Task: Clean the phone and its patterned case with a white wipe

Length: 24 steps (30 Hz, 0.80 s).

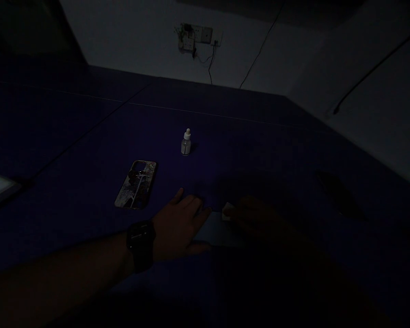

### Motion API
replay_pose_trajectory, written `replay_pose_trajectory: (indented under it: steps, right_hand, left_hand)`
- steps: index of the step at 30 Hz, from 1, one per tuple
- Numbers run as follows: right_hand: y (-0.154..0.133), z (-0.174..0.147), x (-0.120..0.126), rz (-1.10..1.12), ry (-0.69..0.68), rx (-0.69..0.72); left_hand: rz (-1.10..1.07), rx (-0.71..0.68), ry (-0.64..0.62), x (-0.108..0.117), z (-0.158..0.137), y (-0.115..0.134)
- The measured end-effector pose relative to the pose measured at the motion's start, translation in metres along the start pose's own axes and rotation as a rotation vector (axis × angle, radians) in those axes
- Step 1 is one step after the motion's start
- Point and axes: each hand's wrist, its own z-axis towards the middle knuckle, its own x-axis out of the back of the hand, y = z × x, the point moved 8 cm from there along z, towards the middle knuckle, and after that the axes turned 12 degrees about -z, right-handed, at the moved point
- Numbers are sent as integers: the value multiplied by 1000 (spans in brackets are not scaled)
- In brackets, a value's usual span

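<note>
A flat, pale blue-grey slab that looks like a phone [216, 231] lies on the dark blue tabletop. My left hand [177, 223], with a black watch at the wrist, grips its left end between thumb and fingers. Deep in shadow, my right hand [256, 216] pinches a small white pad [227, 212] against the upper part of the phone. The pad's exact material is too dark to tell. Left of my hands a patterned phone case [136, 184] lies flat. Beyond it a small dropper bottle [186, 143] with a white cap stands upright.
A dark flat object [340, 195] rests on the right side of the table [225, 150]. At the left edge is a white box-like thing [0, 187], partly cut off. Sockets [200, 34] with cables are on the back wall. The room is very dim.
</note>
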Motion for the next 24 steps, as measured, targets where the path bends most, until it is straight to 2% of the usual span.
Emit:
replay_pose_trajectory:
  steps: [3,8,14,20,24]
  right_hand:
    - [-3,1,1,4,17,27]
    - [12,-7,4,-48,-35,1]
    - [0,0,-2,-71,29,34]
    - [4,-6,3,-73,70,44]
    - [1,-6,8,-47,111,-10]
  left_hand:
    - [-12,10,-13,1,1,0]
    - [-15,21,-21,1,1,-1]
    - [1,12,-5,0,0,-1]
    - [3,0,25,0,-1,-1]
    - [-13,6,16,0,-1,-2]
